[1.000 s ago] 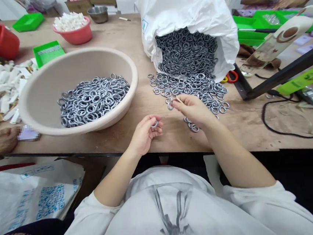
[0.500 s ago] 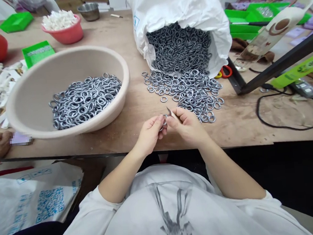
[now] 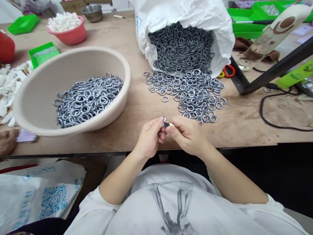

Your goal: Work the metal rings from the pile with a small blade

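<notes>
A small, glossy grey ring [image 3: 164, 119] sits just above the near edge of the table, pinched upright or nearly so between the thumb and fingers of the left hand [image 3: 149, 138]. It looks light and stiff, unlikely to bend under a pinch; whether it is metal or hard plastic I cannot tell. Its smooth, round section could slip or roll, so the outer rim, taken between thumb pad and fingertip, seems the best hold, leaving the inner edge free.

The right hand [image 3: 187, 135] is closed round a slim tool with a dark tip [image 3: 167, 124], which points at the ring; fingers hide most of the handle, and contact is hard to judge.

Just beyond lies a loose spread of matching grey rings [image 3: 195, 95], spilling from a crumpled white woven sack [image 3: 181, 4]. To the left, a wide, beige, oval plastic basin [image 3: 33, 103] holds another heap of grey rings [image 3: 88, 102], likely heavy only in bulk.
</notes>
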`<state>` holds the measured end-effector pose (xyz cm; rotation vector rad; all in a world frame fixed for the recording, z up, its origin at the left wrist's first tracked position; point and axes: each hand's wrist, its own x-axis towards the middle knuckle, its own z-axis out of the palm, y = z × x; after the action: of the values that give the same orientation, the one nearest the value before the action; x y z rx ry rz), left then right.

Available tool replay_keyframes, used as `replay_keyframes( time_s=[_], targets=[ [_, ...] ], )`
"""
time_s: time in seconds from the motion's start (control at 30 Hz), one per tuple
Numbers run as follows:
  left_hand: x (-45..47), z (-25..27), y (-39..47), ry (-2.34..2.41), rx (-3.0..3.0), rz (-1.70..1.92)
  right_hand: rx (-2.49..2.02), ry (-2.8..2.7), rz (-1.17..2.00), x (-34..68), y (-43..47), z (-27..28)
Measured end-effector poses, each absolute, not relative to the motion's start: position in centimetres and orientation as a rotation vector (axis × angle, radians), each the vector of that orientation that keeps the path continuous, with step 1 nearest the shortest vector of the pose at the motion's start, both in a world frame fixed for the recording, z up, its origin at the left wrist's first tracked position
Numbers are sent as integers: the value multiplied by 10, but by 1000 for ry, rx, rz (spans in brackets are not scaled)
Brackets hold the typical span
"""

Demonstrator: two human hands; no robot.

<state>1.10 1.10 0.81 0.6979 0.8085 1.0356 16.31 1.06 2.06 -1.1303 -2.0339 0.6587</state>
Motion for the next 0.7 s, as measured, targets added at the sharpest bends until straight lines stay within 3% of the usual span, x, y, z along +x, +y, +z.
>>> replay_keyframes(
  time_s=[0.37,0.53,0.7],
  targets=[
    [9,3,7,766,764,1003,-1165,-2040,598,165,12,24],
    [5,2,1,671,868,923,-1211,-1754,871,165,26,13],
    [-8,4,2,734,957,983,-897,-1625,1445,148,27,19]
  ],
)
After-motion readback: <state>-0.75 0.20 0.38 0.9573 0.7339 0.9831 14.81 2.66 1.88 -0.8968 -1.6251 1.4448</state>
